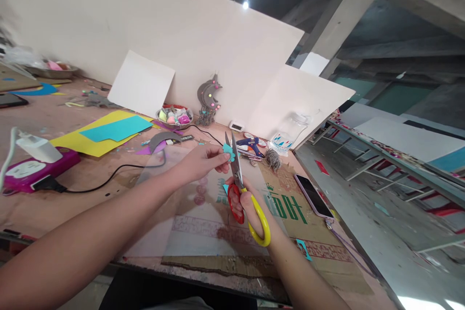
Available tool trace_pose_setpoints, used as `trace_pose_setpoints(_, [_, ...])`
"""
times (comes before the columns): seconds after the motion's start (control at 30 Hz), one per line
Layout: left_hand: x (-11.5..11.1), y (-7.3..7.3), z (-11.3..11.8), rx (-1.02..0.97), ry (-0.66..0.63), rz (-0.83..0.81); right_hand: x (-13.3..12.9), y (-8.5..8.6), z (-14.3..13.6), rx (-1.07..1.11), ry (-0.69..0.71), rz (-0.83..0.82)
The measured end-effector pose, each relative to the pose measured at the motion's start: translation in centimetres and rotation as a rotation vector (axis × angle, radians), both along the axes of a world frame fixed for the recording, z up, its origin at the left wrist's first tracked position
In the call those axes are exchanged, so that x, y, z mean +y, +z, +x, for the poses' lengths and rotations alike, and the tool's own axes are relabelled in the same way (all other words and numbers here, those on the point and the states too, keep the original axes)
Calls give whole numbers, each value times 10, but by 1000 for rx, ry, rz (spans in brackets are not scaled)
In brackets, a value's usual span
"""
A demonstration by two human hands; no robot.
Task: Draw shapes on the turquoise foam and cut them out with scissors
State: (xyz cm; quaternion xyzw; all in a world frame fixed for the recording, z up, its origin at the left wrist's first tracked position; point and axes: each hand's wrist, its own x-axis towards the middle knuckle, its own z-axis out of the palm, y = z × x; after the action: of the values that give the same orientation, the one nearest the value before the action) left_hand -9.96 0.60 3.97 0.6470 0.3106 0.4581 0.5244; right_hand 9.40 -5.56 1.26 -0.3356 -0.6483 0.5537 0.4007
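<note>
My left hand [210, 160] pinches a small turquoise paper piece [229, 151] with a scalloped edge, held above the table. In my right hand [250, 203] is a pair of scissors [237, 168] with one red and one yellow handle loop. The blades point up and are parted, with the paper's right edge beside or between them; I cannot tell exactly which. Beneath both hands lies a flat cardboard sheet [290, 232] with green and red print, partly covered by a translucent sheet [156, 232].
A purple power strip [67, 162] with a white charger stands left. Turquoise [116, 128] and yellow card [74, 141] lie behind. Further back are a bowl of clay [176, 117], a moon ornament [209, 94] and a blue glue gun [250, 143]. A phone [314, 196] lies right.
</note>
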Motion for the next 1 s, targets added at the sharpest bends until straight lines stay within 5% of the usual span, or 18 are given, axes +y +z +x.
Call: trace_pose_setpoints(1.0, [3, 7, -7, 84, 58, 52, -1, -1, -1, 13, -72, -63])
